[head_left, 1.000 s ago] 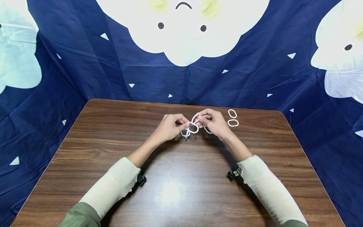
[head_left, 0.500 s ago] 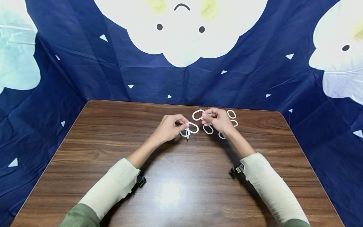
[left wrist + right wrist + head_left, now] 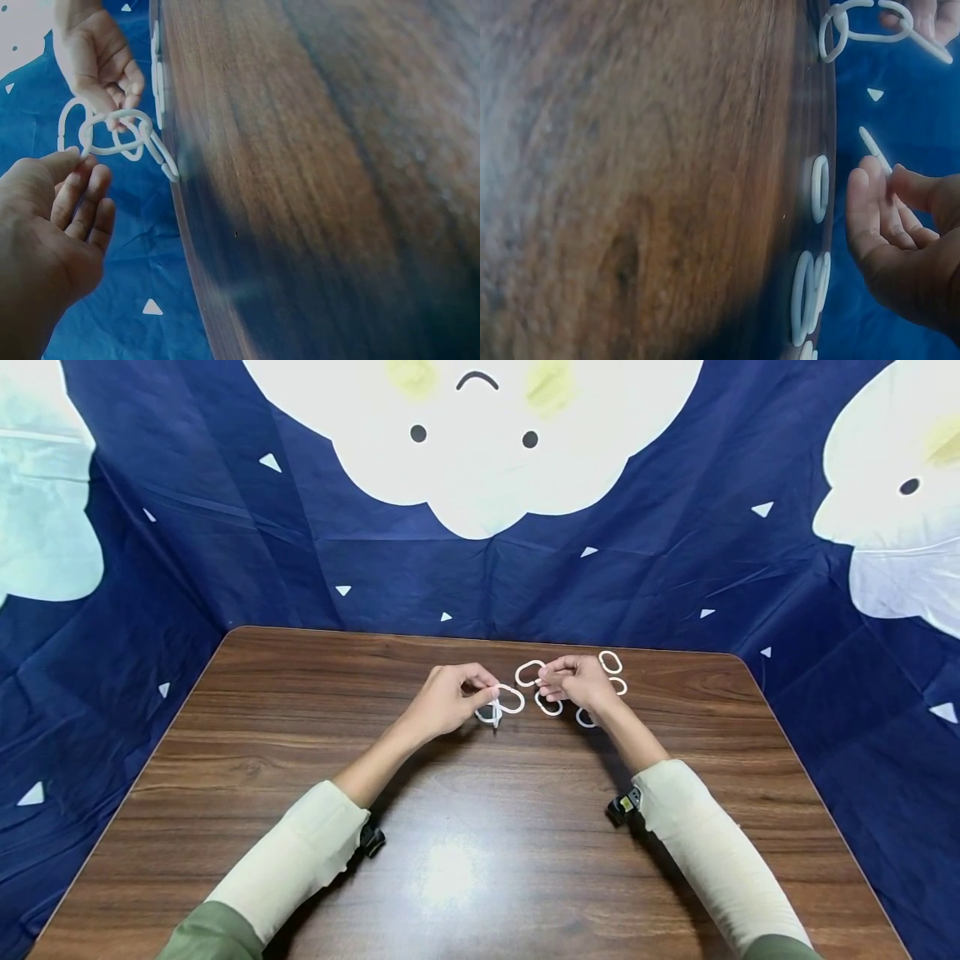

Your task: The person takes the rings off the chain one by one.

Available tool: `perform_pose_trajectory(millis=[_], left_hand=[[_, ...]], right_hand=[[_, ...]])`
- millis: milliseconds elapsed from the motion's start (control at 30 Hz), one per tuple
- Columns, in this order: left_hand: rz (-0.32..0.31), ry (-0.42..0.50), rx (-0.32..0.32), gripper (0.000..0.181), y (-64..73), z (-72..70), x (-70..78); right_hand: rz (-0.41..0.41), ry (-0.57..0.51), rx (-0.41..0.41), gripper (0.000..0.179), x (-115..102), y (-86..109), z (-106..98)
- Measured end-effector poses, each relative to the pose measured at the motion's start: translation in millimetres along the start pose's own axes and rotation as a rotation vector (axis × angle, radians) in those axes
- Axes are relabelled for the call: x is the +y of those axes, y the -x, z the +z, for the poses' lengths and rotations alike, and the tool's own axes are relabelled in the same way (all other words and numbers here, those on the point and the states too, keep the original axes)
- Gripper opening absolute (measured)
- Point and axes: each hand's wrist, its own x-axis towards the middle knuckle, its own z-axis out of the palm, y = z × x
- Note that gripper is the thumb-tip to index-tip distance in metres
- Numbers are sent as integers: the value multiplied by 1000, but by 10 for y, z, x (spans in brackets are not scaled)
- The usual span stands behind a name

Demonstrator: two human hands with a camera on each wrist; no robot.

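My left hand (image 3: 450, 695) pinches a white oval plastic link (image 3: 523, 700) between thumb and fingertips. Joined to it is another link (image 3: 866, 37), which has a small gap in its side and carries a further link (image 3: 822, 41) that hangs near the table. Just to the right, my right hand (image 3: 581, 683) pinches a separate white link (image 3: 874, 148), also seen edge-on in the right wrist view. This link is apart from the chain. Its lower right end is hidden by the right fingers in the head view.
Below the right hand, a loose link (image 3: 537, 700) lies on the brown wooden table (image 3: 420, 877). Several more, including one at the back right (image 3: 601, 663), lie around the right wrist. A blue cloth (image 3: 390, 568) with white clouds stands behind the table.
The right hand has drawn its link away from the left hand's link, to the right, then lowered it slightly. The left hand has stayed nearly still with the chain.
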Motion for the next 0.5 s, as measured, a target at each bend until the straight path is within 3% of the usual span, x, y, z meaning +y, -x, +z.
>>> perform_pose_trajectory(millis=[233,500], left_hand=[[2,7,-1,6,-11,13,0],[6,12,-5,8,-6,9,22]], right_hand=[[42,30,28,30,19,-54,-52],[65,149,98,23,44,-123,-112]])
